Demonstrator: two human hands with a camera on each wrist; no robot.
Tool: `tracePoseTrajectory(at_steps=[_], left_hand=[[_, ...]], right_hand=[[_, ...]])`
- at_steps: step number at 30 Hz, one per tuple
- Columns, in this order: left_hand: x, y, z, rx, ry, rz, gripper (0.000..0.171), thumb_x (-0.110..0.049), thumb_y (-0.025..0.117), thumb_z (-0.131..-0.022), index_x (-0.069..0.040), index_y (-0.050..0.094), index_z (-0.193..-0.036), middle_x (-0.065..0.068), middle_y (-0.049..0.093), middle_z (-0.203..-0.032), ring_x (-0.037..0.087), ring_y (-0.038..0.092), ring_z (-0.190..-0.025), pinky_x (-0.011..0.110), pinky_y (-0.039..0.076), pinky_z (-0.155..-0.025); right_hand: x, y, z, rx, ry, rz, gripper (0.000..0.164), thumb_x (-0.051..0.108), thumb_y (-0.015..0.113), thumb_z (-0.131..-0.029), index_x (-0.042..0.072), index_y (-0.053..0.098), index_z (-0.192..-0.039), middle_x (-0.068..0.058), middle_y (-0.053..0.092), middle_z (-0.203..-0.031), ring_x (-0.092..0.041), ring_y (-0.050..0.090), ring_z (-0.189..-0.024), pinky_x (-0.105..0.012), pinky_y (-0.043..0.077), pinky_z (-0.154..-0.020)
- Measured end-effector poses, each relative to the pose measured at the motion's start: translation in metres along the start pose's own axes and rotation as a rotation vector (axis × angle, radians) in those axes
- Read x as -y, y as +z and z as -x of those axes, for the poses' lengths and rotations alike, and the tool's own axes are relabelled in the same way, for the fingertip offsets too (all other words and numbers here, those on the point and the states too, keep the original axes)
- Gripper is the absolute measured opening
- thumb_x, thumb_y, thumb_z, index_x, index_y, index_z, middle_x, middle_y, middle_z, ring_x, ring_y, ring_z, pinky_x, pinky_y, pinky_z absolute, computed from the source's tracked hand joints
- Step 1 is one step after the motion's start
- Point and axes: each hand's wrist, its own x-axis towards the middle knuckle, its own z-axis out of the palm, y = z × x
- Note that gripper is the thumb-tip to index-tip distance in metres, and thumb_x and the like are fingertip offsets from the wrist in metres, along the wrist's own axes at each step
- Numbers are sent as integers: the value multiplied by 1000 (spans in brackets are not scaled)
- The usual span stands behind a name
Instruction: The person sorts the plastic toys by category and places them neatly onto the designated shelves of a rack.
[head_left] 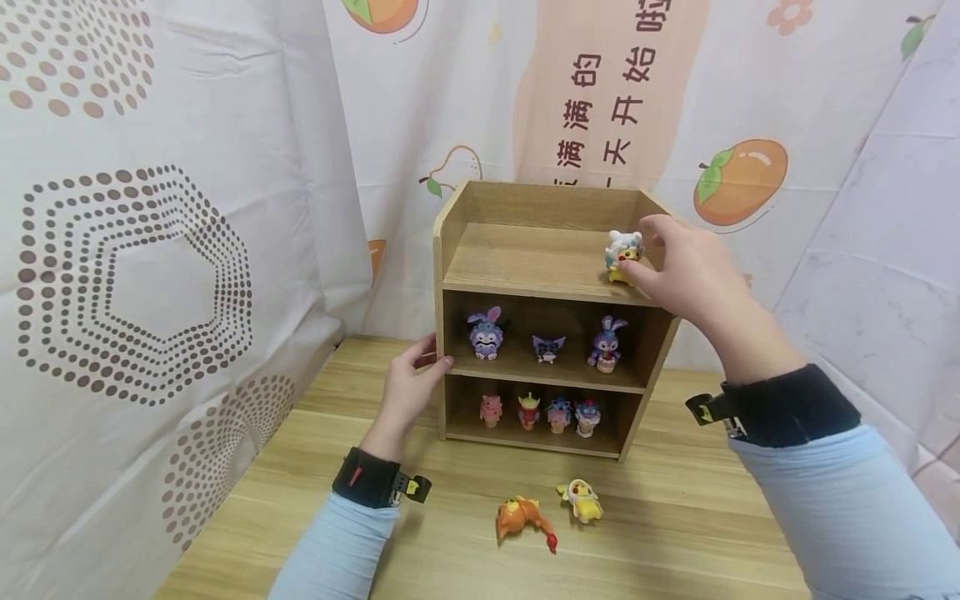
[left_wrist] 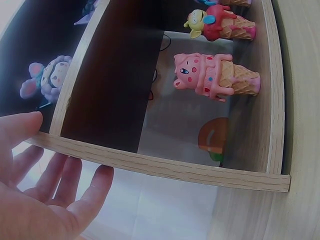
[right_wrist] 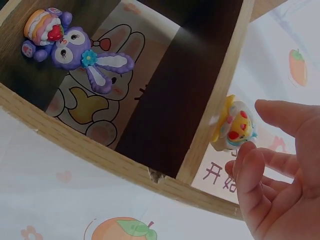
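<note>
A small wooden shelf stands on the table. My left hand holds its left side panel, thumb at the front edge and fingers along the outside; the left wrist view shows these fingertips against the wood. A yellow figurine with a white hood stands upright at the right end of the top board. Around it is my right hand, thumb and fingers spread apart. In the right wrist view the fingertips are close beside the hooded figurine, with a gap at the thumb.
On the middle level are two purple rabbit-eared figurines and a dark purple figurine. Several cone-based figurines, one a pink bear, line the bottom. An orange figurine and a yellow one lie on the table in front.
</note>
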Motion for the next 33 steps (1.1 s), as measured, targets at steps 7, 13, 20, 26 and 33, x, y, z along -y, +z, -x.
tracePoseTrajectory(at_steps=[7,13,20,26,33], left_hand=[[-21,0,8,18,-19,-10,53,-4,69,-96,4,53,-145,24,56,-141,41,56,-125,51,51,-99],[-34,0,15,14,-8,-20,51,-4,69,-95,4,54,-143,24,59,-137,41,58,-122,50,53,-97],[-15,0,5,14,-23,-21,53,-6,70,-96,2,53,-145,23,57,-140,39,57,-125,51,52,-98],[3,0,-2,7,10,1,54,-12,73,-95,-3,56,-145,18,60,-139,34,59,-123,49,53,-97],[2,0,-1,2,29,-23,53,-13,73,-94,-4,57,-144,16,62,-136,33,61,-120,46,55,-95]], right_hand=[[-2,-4,16,-59,-34,-15,62,42,70,-96,2,52,-140,-29,62,-125,-49,54,-116,-65,43,-92],[-2,-3,33,-128,-106,-10,55,33,70,-96,0,56,-138,-25,65,-120,-41,60,-97,-58,46,-81],[1,5,53,-197,-173,13,48,29,76,-92,2,62,-130,-19,71,-105,-28,61,-72,-47,41,-68],[2,14,66,-200,-227,6,45,25,80,-89,3,66,-125,-13,73,-96,-18,59,-61,-37,43,-56],[3,21,79,-136,-246,-14,38,26,81,-88,8,69,-120,0,70,-83,-9,56,-58,-30,44,-50]])
